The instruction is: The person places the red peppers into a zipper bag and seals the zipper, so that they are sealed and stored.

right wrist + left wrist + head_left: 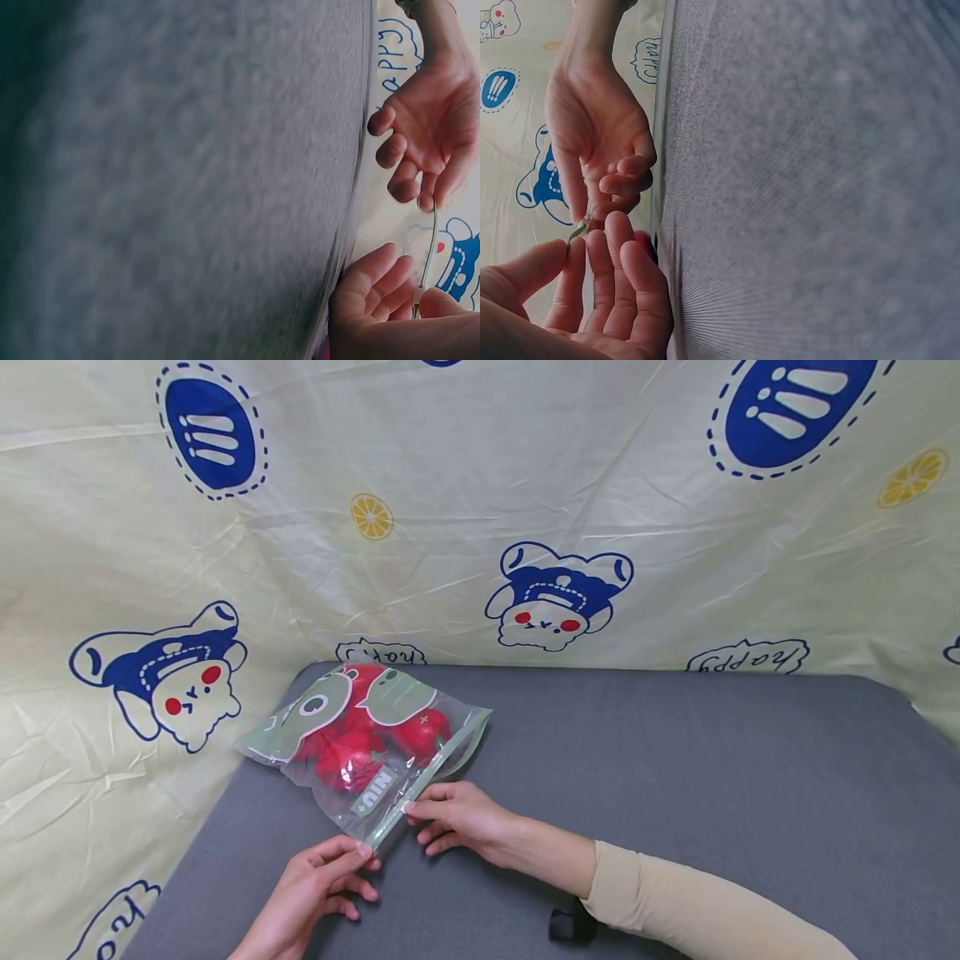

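A clear zip bag with green animal-like prints and "NIU" lettering lies on the grey surface. Inside it show several rounded red things with small bits of green. My left hand pinches the near corner of the bag's zip edge between thumb and index finger, its other fingers loosely bent. Farther along that edge, my right hand pinches a small white slider on the zip strip. In the left wrist view the strip appears edge-on between both hands.
The grey padded surface stretches away to the right. Behind it hangs a cream printed sheet, which also covers the left side. A small black object sits beneath the right sleeve.
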`<state>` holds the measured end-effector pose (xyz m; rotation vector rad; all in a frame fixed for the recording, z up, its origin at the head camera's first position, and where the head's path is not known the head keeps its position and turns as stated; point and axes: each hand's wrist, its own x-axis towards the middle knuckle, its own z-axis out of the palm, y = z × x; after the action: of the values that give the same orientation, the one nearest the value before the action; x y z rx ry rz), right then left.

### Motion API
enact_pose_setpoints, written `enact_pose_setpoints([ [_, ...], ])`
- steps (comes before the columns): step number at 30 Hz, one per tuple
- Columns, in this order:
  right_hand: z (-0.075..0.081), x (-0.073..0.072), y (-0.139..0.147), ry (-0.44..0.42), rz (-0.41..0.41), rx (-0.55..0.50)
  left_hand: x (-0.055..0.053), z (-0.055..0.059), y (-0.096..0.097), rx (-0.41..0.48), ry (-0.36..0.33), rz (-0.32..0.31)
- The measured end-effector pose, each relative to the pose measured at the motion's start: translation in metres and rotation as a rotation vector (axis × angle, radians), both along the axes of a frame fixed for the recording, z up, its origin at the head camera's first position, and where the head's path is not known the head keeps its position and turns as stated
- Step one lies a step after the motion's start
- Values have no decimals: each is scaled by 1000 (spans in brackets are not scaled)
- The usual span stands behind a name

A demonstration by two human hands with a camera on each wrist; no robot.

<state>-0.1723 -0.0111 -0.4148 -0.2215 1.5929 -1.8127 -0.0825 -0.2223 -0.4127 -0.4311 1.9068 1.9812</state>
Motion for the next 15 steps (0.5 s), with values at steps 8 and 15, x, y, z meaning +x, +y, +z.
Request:
enact_pose_setpoints([
  [8,-1,-10,8,9,-20,13,-1,2,1,-1,-20,-6],
  [15,-2,-21,13,9,-36,20,-2,6,4,-28,14,15],
])
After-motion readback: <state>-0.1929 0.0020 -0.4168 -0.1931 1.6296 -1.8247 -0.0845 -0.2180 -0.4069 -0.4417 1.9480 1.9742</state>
